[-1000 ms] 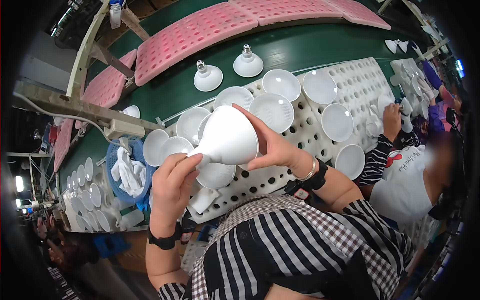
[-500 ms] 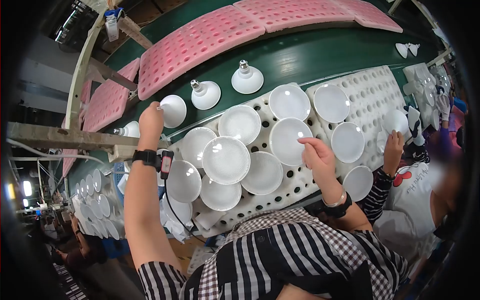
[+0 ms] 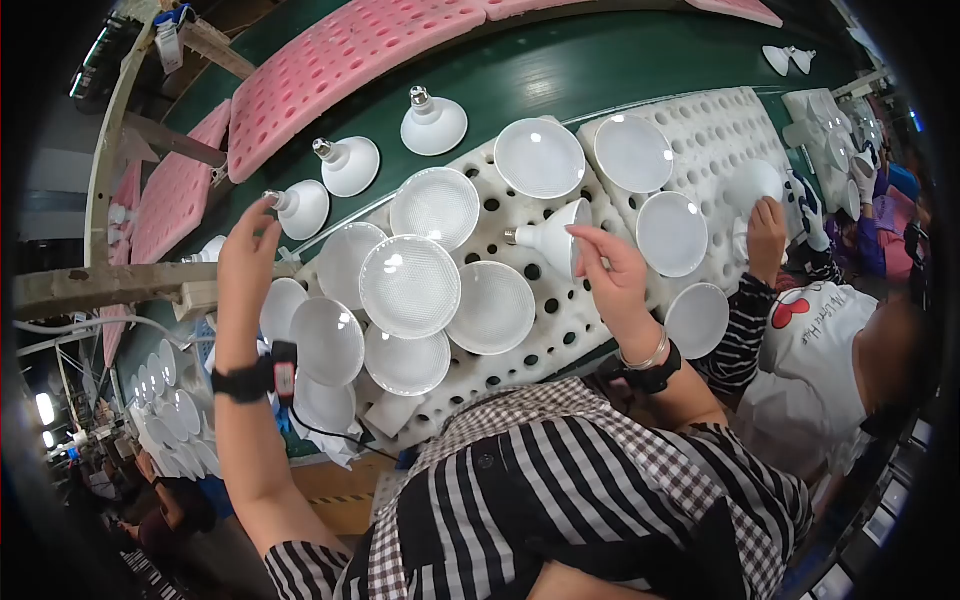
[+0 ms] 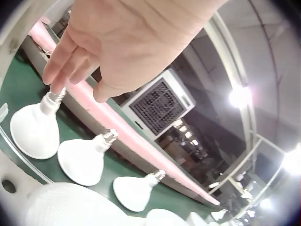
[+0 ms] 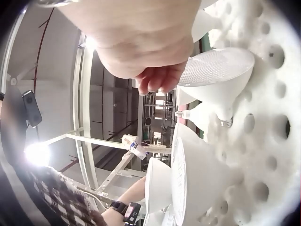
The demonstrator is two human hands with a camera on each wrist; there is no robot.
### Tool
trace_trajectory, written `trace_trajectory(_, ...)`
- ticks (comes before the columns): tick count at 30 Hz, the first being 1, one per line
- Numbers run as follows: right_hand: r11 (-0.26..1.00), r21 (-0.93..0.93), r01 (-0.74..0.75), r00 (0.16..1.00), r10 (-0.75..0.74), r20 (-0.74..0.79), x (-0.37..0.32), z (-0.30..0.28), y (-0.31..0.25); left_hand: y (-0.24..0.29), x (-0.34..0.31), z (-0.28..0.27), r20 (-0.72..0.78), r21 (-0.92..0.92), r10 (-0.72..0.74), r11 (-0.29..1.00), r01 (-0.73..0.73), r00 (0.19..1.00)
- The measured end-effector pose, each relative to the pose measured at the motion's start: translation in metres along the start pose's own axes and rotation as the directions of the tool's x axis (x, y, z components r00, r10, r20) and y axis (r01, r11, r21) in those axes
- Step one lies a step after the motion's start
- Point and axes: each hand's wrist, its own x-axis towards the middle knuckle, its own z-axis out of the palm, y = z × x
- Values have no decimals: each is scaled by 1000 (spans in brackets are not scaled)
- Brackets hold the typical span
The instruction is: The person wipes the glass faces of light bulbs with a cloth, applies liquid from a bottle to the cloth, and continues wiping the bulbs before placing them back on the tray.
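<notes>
Standing screw base up on the green belt (image 3: 560,85) is a white reflector light bulb (image 3: 303,210). My left hand (image 3: 247,240) is beside its metal base, fingers loose and thumb apart, holding nothing. In the left wrist view the fingertips hang right at the screw base of that bulb (image 4: 35,132). My right hand (image 3: 618,280) grips the rim of another light bulb (image 3: 555,238), tilted over the white foam board (image 3: 530,300) with its base pointing left. The right wrist view shows curled fingers over the edge of this bulb (image 5: 216,70), its base out of the holes; the thumb is hidden.
More bulbs stand lens up in the foam, some overlapping, like the one in front (image 3: 410,287). Two others stand base up on the belt, one (image 3: 434,125) farther right. Pink foam boards (image 3: 350,60) line the far side. Another person (image 3: 820,340) works at the right.
My hands held one bulb together; my left hand then put it base up on the belt and let go. My right hand moved to a lens-up bulb in the foam and tipped it leftward.
</notes>
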Motion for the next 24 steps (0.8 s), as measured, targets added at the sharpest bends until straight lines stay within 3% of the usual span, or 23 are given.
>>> trace_trajectory(1, 954, -225, 196, 980, -181, 85, 4, -1, -6, 9, -19, -4, 16, -116, -5, 993, 6, 1000)
trace_trajectory(2, 890, -338, 307, 950, -265, 165, 9, 0, -17, 19, -38, -8, 10, -120, -7, 993, 9, 1000)
trace_trajectory(3, 888, -336, 315, 947, -271, 171, 14, 5, -16, 29, -57, -12, -3, -140, 20, 990, -20, 1000)
trace_trajectory(5, 675, -483, 557, 827, -400, 394, 26, 17, -14, 40, -94, -17, -35, -158, 35, 987, -40, 999)
trace_trajectory(7, 637, -485, 599, 797, -415, 439, 30, 36, 5, 42, -127, -26, -102, -127, 56, 990, -69, 993)
trace_trajectory(9, 237, -740, 629, 768, -43, 639, 37, 48, 19, 34, -160, -36, -156, -109, 16, 993, -33, 988)
trace_trajectory(10, 86, -758, 647, 754, 78, 652, 39, 56, 13, 25, -178, -39, -169, -167, -35, 986, 6, 985)
trace_trajectory(11, 84, -745, 662, 742, 65, 667, 43, 63, 13, 15, -194, -41, -181, -225, -83, 973, 41, 980)
trace_trajectory(13, -59, -774, 630, 772, 161, 615, 48, 75, 21, -1, -227, -41, -176, -215, -113, 974, 74, 978)
trace_trajectory(17, -153, -766, 625, 780, 155, 606, 49, 90, 54, -27, -281, -28, -112, -272, -151, 955, 116, 982)
trace_trajectory(20, 3, -822, 569, 822, -2, 569, 48, 79, 47, -40, -305, -15, -67, -353, -209, 919, 173, 976)
trace_trajectory(21, -5, -816, 579, 816, -6, 579, 45, 73, 43, -42, -311, -7, -75, -361, -218, 916, 177, 973)
trace_trajectory(23, 136, -877, 460, 885, 14, 466, 30, 62, 14, -52, -321, 8, -15, -337, -182, 927, 166, 983)
trace_trajectory(24, 144, -894, 424, 904, -7, 428, 22, 53, 4, -57, -324, 19, 20, -331, -158, 931, 155, 987)
